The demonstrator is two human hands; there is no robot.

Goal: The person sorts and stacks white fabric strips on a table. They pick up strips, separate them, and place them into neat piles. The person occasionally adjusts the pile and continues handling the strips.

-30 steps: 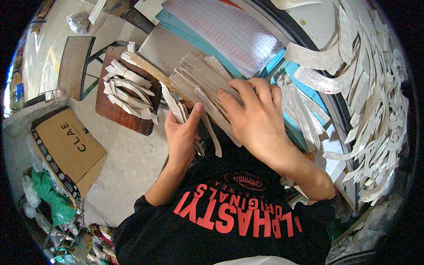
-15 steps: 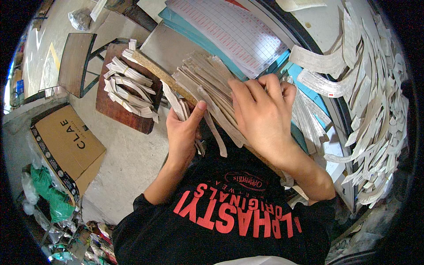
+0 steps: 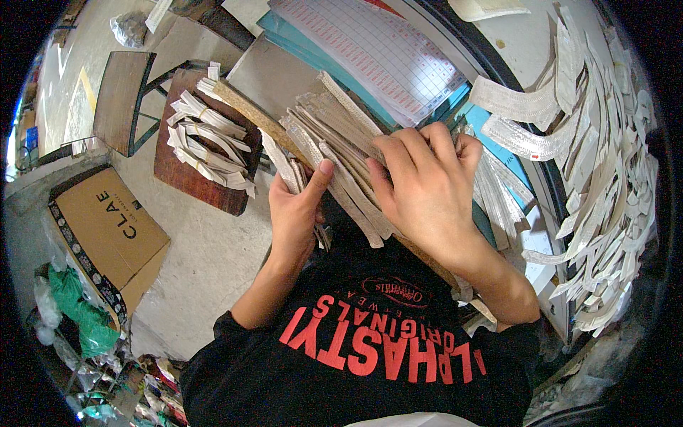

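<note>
My left hand (image 3: 295, 203) is closed around a small bunch of pale strips (image 3: 283, 162), held at the near-left edge of a board. Its thumb points up across them. Along the board's edge, just right of that thumb, lies a thick pile of pale, textured strips (image 3: 338, 132). My right hand (image 3: 427, 188) rests over the pile's right side with fingers curled and thumb bent inward. A single strip (image 3: 348, 99) sticks out at an angle from beneath its fingers, which appear to grip it; the fingertips are partly hidden.
More strips (image 3: 601, 185) hang in a dense mass at the right. A wooden stool (image 3: 181, 167) at the left bears banded strips. A printed sheet (image 3: 377, 57) lies on blue folders beyond the pile. A cardboard box (image 3: 117, 235) and green plastic bags (image 3: 96, 334) stand lower left.
A strip at the top right of the pile now juts out toward my right hand. The loose strip near my left thumb lies closer to the pile. My right hand has shifted slightly right.
</note>
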